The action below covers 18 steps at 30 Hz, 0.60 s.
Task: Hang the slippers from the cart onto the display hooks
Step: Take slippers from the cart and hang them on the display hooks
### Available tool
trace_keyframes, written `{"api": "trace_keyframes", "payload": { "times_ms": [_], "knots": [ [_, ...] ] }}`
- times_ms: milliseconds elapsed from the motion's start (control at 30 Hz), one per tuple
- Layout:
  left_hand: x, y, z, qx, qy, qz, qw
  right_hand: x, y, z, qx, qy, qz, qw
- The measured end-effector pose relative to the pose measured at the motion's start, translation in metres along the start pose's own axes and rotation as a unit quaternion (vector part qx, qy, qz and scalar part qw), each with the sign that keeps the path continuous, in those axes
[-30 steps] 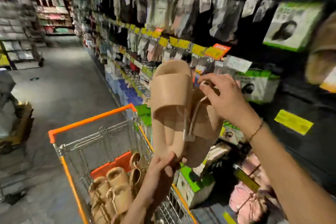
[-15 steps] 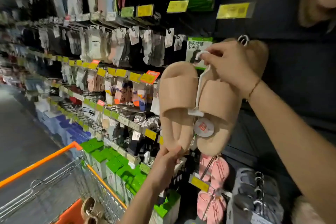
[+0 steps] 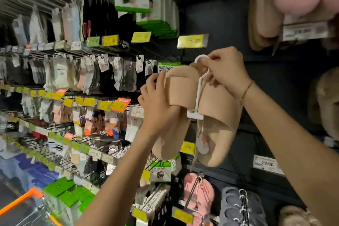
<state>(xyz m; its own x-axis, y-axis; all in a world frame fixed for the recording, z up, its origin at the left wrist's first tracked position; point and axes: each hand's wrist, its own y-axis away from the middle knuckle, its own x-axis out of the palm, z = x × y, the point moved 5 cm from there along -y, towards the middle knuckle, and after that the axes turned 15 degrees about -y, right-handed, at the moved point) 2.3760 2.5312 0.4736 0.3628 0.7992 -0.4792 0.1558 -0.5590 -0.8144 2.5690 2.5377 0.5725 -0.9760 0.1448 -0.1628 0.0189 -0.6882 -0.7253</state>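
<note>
The right hand (image 3: 225, 71) pinches the white hanger (image 3: 199, 86) at its top loop. The tan slippers (image 3: 198, 115) hang down from it in the middle of the frame, long and upright. The left hand (image 3: 157, 102) holds the left slipper by its side. The hanger loop is at the top, nearest the right hand. I cannot see the display hook it goes on.

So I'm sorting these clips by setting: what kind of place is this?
Most likely a retail shop aisle. Yellow price tags line the racks, packaged socks hang on hooks, and both hands hold tan slippers on a white hanger at the display.
</note>
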Motion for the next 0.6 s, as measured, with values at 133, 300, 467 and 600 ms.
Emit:
{"api": "trace_keyframes", "payload": {
  "times_ms": [133, 300, 467, 600],
  "knots": [
    [0.005, -0.028, -0.032, 0.186, -0.109, 0.218, 0.952, -0.008, -0.013, -0.009, 0.062, -0.043, 0.026, 0.997],
    [0.021, -0.050, -0.045, 0.099, 0.240, 0.316, 0.913, -0.005, -0.028, -0.035, 0.086, -0.027, 0.020, 0.996],
    [0.044, -0.076, -0.051, -0.017, 0.306, 0.132, 0.943, 0.001, -0.042, -0.056, 0.133, -0.057, -0.008, 0.989],
    [0.063, -0.101, -0.049, -0.055, 0.305, 0.079, 0.947, 0.003, -0.058, -0.060, 0.125, -0.060, -0.030, 0.990]
  ]
}}
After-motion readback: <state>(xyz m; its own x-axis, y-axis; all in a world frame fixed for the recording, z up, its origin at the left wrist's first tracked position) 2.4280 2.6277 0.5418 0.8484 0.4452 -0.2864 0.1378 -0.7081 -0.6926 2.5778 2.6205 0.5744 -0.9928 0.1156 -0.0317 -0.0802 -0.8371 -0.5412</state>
